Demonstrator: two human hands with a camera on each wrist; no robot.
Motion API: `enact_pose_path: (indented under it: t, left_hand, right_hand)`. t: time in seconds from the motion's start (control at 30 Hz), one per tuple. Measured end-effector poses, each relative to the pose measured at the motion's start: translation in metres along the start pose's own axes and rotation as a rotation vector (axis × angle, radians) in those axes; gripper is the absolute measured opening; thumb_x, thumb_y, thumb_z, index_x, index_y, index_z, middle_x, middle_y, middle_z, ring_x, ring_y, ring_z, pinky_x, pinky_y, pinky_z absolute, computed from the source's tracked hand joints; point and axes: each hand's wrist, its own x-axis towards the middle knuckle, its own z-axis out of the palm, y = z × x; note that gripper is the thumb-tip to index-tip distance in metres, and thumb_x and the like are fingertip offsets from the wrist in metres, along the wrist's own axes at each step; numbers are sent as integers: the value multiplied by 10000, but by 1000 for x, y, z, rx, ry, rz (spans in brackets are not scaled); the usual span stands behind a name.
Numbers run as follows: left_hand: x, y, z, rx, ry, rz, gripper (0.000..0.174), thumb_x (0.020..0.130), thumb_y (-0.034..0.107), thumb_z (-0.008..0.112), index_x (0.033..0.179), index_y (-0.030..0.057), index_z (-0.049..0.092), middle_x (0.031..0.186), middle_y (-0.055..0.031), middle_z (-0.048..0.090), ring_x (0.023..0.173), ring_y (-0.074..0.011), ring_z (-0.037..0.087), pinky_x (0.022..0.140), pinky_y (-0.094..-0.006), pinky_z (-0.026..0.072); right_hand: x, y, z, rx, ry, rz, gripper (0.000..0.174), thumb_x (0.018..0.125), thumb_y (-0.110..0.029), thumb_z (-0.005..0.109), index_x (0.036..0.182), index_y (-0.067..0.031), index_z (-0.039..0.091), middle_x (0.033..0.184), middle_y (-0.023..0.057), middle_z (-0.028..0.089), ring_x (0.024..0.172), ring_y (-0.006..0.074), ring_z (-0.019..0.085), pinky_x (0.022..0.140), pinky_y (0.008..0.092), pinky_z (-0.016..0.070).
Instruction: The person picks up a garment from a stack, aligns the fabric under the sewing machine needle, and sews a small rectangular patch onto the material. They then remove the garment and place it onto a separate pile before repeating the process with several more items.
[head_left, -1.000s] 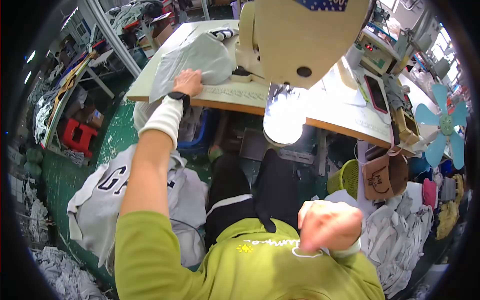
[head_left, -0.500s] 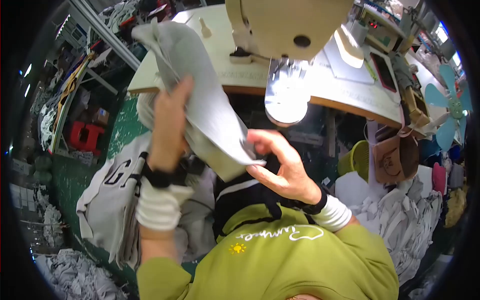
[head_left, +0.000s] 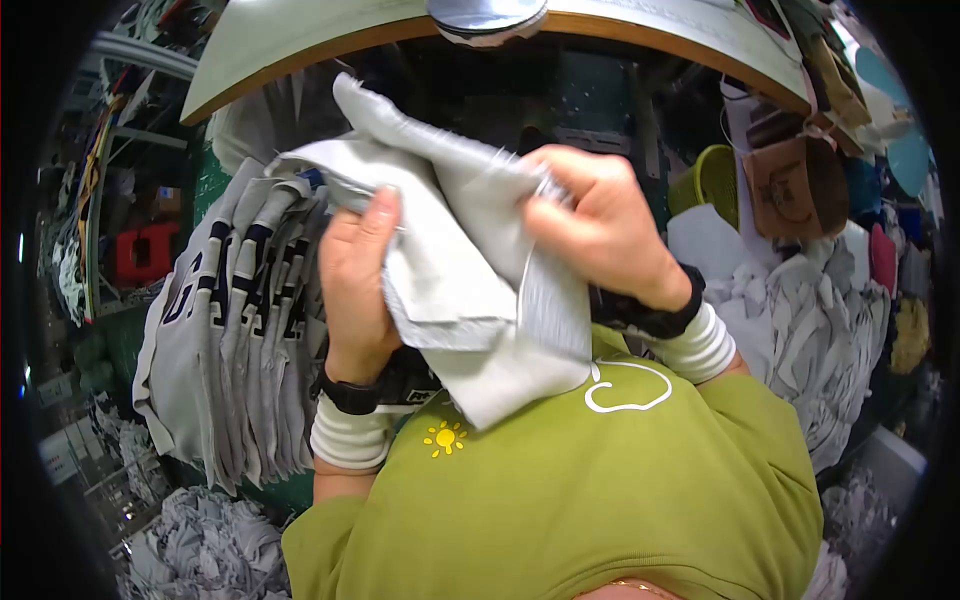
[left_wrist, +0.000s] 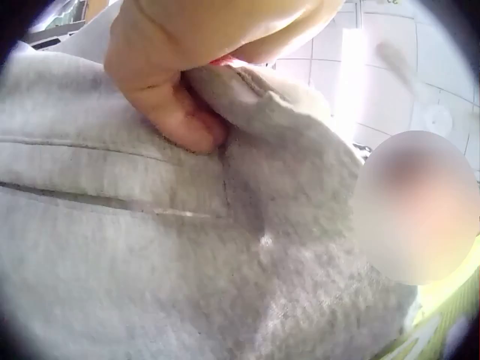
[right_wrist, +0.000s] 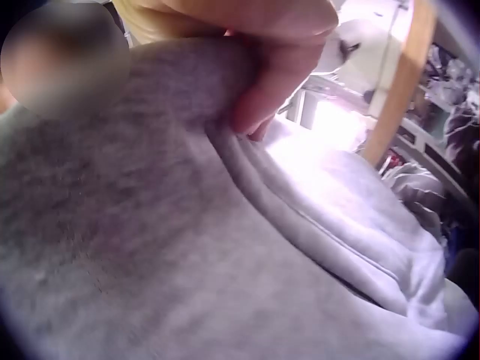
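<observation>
A light grey piece of folded knit fabric (head_left: 455, 255) hangs between both hands in front of the chest. My left hand (head_left: 358, 285) grips its left side, thumb on top. The right hand (head_left: 600, 220) pinches its upper right edge, fingers curled in. In the left wrist view, the left thumb (left_wrist: 191, 124) presses on the fabric (left_wrist: 112, 255) beside a stitched seam. From the right wrist, fingers (right_wrist: 277, 90) hold the fabric (right_wrist: 120, 202) at a folded seam. The fingers behind the cloth are hidden.
Grey garment pieces with navy letters (head_left: 235, 320) hang in a stack at the left. A wood-edged table (head_left: 330, 45) runs along the front. Right stand a green basket (head_left: 712, 185), a brown bag (head_left: 795, 200) and heaped grey scraps (head_left: 825, 340); more scraps (head_left: 205, 545) lie lower left.
The left hand has brought the fabric from the tabletop down to the chest. The right hand has come up from the lap and taken hold of it. The view has tilted downward.
</observation>
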Motion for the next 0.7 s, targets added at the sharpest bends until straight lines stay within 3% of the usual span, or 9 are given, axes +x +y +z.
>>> enact_pose_path:
  t: [0.1, 0.17, 0.23, 0.3, 0.37, 0.43, 0.47, 0.63, 0.7]
  left_hand:
    - [6, 7, -8, 98, 170, 236, 260, 890, 124, 503, 1107, -17, 484, 948, -60, 573, 803, -98, 559, 748, -240, 457]
    - [12, 8, -27, 284, 269, 357, 363, 891, 105, 492, 1219, -29, 415, 997, -89, 569, 810, -107, 556, 758, -242, 451]
    - [11, 8, -21, 298, 316, 366, 404, 891, 94, 485, 1261, -26, 377, 1015, -101, 566, 816, -108, 553, 763, -239, 445]
    - [17, 8, -17, 298, 357, 398, 449, 890, 84, 478, 1304, -23, 340, 1033, -113, 563, 823, -110, 550, 767, -235, 439]
    - [17, 7, -18, 210, 126, 269, 436, 886, 65, 466, 1305, -10, 372, 1045, -127, 564, 833, -110, 546, 769, -232, 433]
    - [23, 5, -13, 165, 117, 231, 339, 887, 97, 416, 1181, -46, 503, 1000, -141, 588, 850, -131, 557, 763, -258, 451]
    - [23, 9, -9, 176, 137, 173, 364, 880, 122, 384, 1177, -56, 496, 1006, -152, 589, 874, -160, 567, 789, -275, 456]
    - [18, 3, -7, -24, -24, 171, 450, 833, 160, 293, 1175, -79, 462, 1115, -212, 544, 1004, -257, 564, 862, -341, 466]
    - [20, -5, -24, 410, -24, 397, 420, 834, 120, 318, 1174, -84, 455, 1077, -185, 568, 977, -229, 578, 840, -313, 473]
  right_hand:
    - [-18, 54, -43, -358, 364, 132, 199, 715, -35, 525, 887, 43, 587, 632, 113, 577, 553, 134, 532, 525, 280, 435]
    - [-46, 106, -77, -687, 261, 341, 256, 712, -123, 517, 891, 48, 580, 760, 248, 596, 727, 363, 614, 632, 396, 465]
    - [-64, 125, -85, -942, 28, 549, 275, 723, -156, 528, 906, 40, 589, 801, 266, 591, 809, 398, 586, 688, 415, 466]
    - [-59, 98, -73, -757, -121, 410, 207, 768, -97, 562, 931, 30, 582, 780, 151, 631, 718, 214, 616, 647, 315, 464]
    - [-28, 12, -38, 96, -43, 81, 164, 851, -18, 494, 943, 47, 612, 797, 93, 642, 765, 110, 603, 679, 246, 475]
    - [-13, -50, -17, 664, -268, -183, 146, 857, -21, 497, 913, 69, 598, 834, 124, 634, 789, 135, 610, 688, 251, 469]
    - [-10, -64, 23, 1109, -158, -503, 109, 839, -7, 515, 881, 55, 594, 783, 104, 622, 735, 144, 606, 627, 239, 450]
    - [8, -60, 42, 994, -300, -642, 96, 816, -13, 544, 881, 47, 583, 762, 92, 611, 679, 146, 593, 587, 234, 453]
    - [11, -60, 47, 1019, -432, -696, 98, 805, -16, 558, 881, 43, 578, 751, 87, 606, 651, 147, 587, 567, 231, 454]
